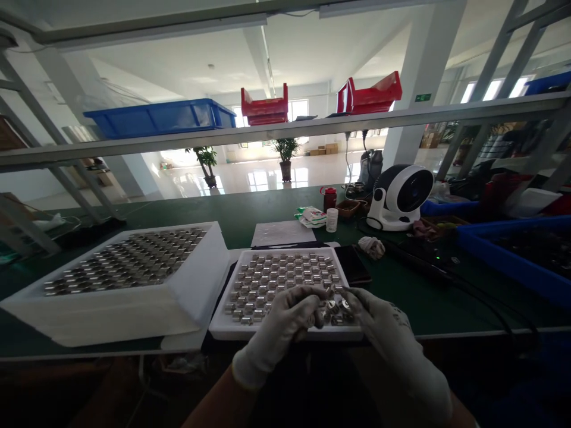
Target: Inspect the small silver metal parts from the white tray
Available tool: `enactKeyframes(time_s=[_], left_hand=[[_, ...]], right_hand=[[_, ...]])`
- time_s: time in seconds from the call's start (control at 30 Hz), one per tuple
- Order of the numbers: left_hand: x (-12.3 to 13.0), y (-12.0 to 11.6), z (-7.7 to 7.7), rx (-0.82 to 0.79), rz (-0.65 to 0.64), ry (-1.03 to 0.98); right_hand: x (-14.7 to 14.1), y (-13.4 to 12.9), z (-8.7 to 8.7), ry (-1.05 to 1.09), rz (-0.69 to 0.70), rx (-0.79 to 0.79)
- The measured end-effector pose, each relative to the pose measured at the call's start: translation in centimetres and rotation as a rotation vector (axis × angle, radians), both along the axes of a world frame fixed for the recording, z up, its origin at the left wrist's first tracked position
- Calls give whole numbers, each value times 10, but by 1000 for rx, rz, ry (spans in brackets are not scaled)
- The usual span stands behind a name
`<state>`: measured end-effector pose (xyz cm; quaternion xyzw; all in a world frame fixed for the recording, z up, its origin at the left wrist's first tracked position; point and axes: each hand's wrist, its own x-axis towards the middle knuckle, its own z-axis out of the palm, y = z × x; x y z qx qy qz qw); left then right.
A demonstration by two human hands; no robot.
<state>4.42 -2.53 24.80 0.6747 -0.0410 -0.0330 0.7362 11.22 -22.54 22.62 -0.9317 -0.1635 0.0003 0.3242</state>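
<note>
A white foam tray (243,334) on the green bench holds rows of small silver metal parts (289,276). My left hand (289,315), in a whitish glove with darkened fingertips, is over the tray's front right part, its fingers curled together around a metal part. My right hand (379,321), gloved too, reaches in from the right, thumb and fingers pinched at a small metal piece near the left fingertips. Several loose metal parts (338,309) lie between the hands in the tray's front right corner. The fingers partly hide what they grip.
A stack of white foam trays (191,297) filled with metal parts stands at the left. Behind are a white fan (397,199), a white bottle (331,220), a red-capped bottle (329,198) and crumpled cloth (371,247). A blue bin (513,252) is at the right; a shelf (267,132) crosses above.
</note>
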Motion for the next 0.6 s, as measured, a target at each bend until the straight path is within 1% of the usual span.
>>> enactKeyframes(time_s=[0.07,0.13,0.2,0.27,0.33,0.43,0.53,0.6], left_hand=[[-13,-4,-10,45,103,-65],[-25,-9,-19,158,247,-213],[-34,-13,-28,216,361,-299],[-39,-18,-35,163,441,-259],[-41,-22,-40,51,528,-164],[-41,-28,-43,-49,683,-83],[-41,-32,-44,-137,778,-52],[-41,-34,-46,-202,838,-50]], right_hand=[[-24,3,-5,-22,88,120],[-49,8,-9,-11,216,278],[-70,14,-12,24,313,372],[-84,21,-11,66,317,382],[-92,28,-9,101,283,371],[-98,37,-9,159,266,385],[-104,46,-17,172,259,435],[-110,51,-25,117,250,461]])
